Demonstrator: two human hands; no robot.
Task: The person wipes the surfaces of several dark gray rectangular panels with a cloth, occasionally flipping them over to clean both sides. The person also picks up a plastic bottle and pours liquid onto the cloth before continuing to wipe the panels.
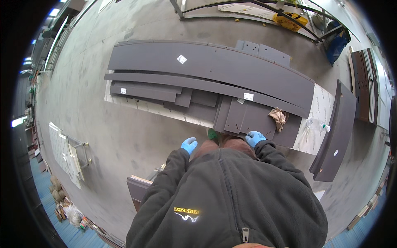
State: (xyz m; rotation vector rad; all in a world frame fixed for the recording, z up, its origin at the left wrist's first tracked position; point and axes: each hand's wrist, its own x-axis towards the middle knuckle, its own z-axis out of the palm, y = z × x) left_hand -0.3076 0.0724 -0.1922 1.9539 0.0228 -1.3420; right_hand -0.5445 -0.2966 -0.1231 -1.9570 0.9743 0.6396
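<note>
Both hands wear light blue gloves. My left hand (189, 145) hangs over the floor beside my leg, fingers loosely bent and a little apart, with nothing seen in it. My right hand (254, 139) is at the near edge of a stack of dark grey panels; its fingertips are hidden, and whether it touches the nearest drilled panel (253, 118) cannot be made out. Across the stack lie a long narrow strip (198, 85) and a wide long panel (161, 58), both with white labels. A crumpled brown cloth (279, 118) rests on the panels to the right.
A clear plastic bottle (317, 125) lies on the white printed sheet (320, 101) under the stack. More grey panels (337, 134) stand at the right. A metal frame (248, 18) crosses the far side. White pieces sit on a low trolley (68, 155) at left.
</note>
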